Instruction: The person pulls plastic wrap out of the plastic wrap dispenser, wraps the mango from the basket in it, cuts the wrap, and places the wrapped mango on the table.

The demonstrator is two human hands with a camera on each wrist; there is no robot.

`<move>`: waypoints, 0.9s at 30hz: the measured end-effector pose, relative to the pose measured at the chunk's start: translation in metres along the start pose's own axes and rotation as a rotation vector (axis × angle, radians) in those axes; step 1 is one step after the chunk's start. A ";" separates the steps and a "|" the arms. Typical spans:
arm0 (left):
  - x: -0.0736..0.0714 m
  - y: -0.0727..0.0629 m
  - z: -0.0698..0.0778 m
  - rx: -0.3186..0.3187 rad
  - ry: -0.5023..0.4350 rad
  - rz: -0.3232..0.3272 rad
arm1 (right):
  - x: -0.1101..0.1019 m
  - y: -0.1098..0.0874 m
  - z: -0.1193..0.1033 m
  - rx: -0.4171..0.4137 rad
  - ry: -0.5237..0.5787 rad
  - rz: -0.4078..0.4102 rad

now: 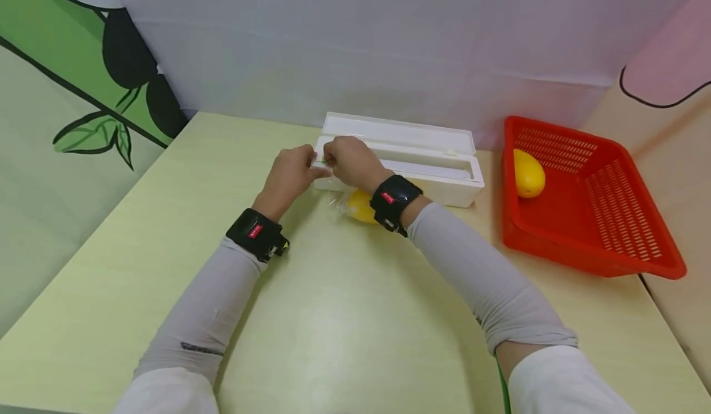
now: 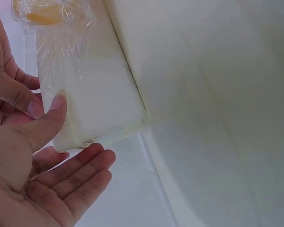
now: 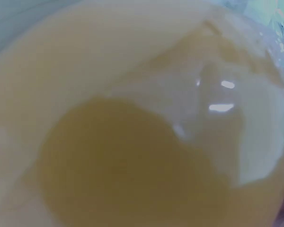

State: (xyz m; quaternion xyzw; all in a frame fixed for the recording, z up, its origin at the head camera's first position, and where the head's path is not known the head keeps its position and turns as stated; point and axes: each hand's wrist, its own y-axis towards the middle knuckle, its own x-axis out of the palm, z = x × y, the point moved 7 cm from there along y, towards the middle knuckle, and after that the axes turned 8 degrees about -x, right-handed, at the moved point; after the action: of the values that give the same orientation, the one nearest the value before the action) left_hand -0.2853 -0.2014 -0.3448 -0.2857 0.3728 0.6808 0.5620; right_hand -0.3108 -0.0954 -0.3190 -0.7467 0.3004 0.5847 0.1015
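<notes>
A long white cling film box (image 1: 444, 187) lies with its lid (image 1: 400, 129) raised, and a white roll (image 1: 428, 170) shows inside. My left hand (image 1: 289, 173) grips the box's left end, thumb on the front face and fingers behind the corner in the left wrist view. Beside it my right hand (image 1: 352, 158) has curled fingers at the front top edge, over a small green piece (image 1: 324, 160) like a cutter's slider, mostly hidden. Clear film (image 2: 61, 61) runs down the box front to a film-covered yellow oval fruit (image 1: 361, 207) under my right wrist. That fruit fills the right wrist view, blurred.
A red plastic basket (image 1: 583, 255) stands on the right side of the table, with another yellow oval fruit (image 1: 528, 173) inside against its left wall. The pale table (image 1: 333, 327) meets a cloth-covered wall (image 1: 389, 50) behind the box.
</notes>
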 end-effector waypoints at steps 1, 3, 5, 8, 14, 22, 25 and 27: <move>0.000 0.000 -0.001 -0.009 -0.005 -0.004 | 0.000 0.000 -0.001 -0.004 -0.003 -0.003; -0.001 -0.002 -0.002 -0.019 -0.011 -0.010 | 0.000 -0.001 -0.002 -0.013 -0.008 -0.006; -0.001 -0.003 -0.002 -0.023 -0.014 -0.008 | 0.000 -0.002 -0.003 -0.015 -0.013 -0.004; -0.003 -0.004 -0.001 -0.019 -0.005 -0.002 | -0.001 -0.004 -0.003 -0.011 -0.024 -0.002; -0.005 -0.005 0.001 -0.020 0.031 0.005 | -0.003 -0.010 0.004 0.008 -0.010 0.013; -0.006 -0.005 0.001 -0.028 0.036 -0.006 | -0.007 -0.016 0.007 -0.006 -0.008 0.037; -0.005 -0.005 0.001 -0.028 0.033 -0.005 | -0.008 -0.018 0.008 0.001 0.002 0.036; -0.005 -0.005 0.001 -0.027 0.032 -0.007 | -0.008 -0.020 0.010 0.005 0.012 0.039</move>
State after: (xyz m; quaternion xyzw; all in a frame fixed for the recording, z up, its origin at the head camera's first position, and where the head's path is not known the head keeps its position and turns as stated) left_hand -0.2795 -0.2029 -0.3417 -0.3056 0.3714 0.6790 0.5546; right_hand -0.3083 -0.0718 -0.3180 -0.7439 0.3169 0.5814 0.0901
